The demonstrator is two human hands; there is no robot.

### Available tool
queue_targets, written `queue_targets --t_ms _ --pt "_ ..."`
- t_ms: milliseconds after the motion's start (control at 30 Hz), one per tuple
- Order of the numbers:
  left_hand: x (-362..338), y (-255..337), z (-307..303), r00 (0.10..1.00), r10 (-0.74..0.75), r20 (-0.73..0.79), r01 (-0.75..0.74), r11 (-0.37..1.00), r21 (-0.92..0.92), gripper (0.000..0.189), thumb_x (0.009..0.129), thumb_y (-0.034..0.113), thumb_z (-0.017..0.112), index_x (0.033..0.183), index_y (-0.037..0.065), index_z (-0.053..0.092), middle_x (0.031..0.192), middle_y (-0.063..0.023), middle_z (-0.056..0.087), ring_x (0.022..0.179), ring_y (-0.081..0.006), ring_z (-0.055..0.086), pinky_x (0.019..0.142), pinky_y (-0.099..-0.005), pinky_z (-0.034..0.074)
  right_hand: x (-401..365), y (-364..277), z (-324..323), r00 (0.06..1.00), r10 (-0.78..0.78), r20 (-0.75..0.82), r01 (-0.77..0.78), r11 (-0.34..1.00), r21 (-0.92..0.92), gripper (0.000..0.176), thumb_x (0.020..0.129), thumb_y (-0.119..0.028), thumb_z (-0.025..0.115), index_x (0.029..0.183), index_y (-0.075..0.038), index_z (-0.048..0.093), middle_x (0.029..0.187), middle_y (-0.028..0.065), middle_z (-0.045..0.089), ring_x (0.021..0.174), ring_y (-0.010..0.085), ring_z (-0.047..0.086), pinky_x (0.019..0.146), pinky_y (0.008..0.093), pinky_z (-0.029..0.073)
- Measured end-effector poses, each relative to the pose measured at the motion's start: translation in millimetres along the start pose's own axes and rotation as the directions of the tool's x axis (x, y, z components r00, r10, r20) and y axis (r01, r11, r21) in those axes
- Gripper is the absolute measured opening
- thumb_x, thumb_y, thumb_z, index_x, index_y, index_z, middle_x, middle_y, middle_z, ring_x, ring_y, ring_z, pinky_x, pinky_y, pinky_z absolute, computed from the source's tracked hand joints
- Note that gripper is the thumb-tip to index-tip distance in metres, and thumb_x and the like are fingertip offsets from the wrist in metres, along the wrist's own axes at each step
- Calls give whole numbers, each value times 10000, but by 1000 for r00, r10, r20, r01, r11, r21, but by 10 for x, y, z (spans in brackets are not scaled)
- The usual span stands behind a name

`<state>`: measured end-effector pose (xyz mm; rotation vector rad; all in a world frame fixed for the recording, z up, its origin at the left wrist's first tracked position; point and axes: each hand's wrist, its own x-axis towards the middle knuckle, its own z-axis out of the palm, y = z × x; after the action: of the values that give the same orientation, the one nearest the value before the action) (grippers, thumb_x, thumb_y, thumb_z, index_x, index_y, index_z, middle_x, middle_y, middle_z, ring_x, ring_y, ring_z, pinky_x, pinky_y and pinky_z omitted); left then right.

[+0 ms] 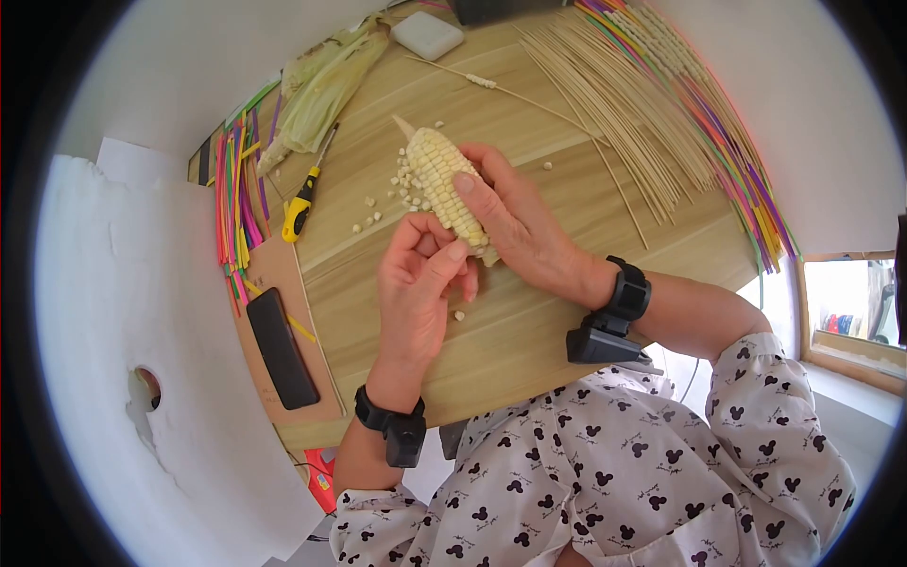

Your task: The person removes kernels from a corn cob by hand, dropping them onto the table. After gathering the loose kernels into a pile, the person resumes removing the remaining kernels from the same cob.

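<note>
"Printed shirt [605, 472] first, close up against the near edge of the desk [529, 331]. And the hands?"

"Both are at the corn cob [436, 175], which is held just above the middle of the desk, its pointed tip toward the far edge."

"How firm is the hold?"

"The right hand [524, 222] is wrapped around the cob, thumb pressed flat on the rows. The left hand [416, 283] has its thumb and fingers curled in at the lower end; I can't tell whether anything is pinched between them."

"What's about it?"

"Loose kernels [415, 201] lie just left of the cob, on the wood. Toward the left edge there's a yellow-and-black screwdriver [302, 203], and nearer the left front corner a phone [282, 348] on a brown board [326, 402]."

"And farther off?"

"A pale husk [326, 90] by the far left corner, and thin wooden sticks [624, 123] fanned out toward the far right corner."
</note>
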<state>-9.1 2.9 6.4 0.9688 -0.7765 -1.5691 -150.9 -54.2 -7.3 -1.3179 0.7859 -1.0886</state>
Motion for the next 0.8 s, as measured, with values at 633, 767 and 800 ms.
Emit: queue_targets --t_ms 633,767,800 --pt "15 -24 -30 998 27 60 -19 991 -130 109 869 -4 495 963 31 453 837 -92 574 646 -163 562 588 -337 497 -44 -72 33 990 125 67 -131 988 88 436 1053 -356 382 1254 27 435 937 105 571 834 141 556 723 286 484" --pt "20 -34 -21 1000 2 26 0 996 -88 186 881 69 555 1041 29 470 780 -57 536 668 -176 561 582 -338 493 -27 13 17 998 56 29 -57 998 21 449 1047 -368 398 1249 31 437 944 117 571 839 148 553 726 295 485" --pt "21 -31 -19 1000 3 26 0 996 -87 186 881 69 555 1041 29 470 780 -57 536 668 -176 561 582 -338 493 -33 -3 15 998 56 29 -57 998 22 449 1047 -368 398 1249 31 437 944 117 571 839 148 553 726 295 485"
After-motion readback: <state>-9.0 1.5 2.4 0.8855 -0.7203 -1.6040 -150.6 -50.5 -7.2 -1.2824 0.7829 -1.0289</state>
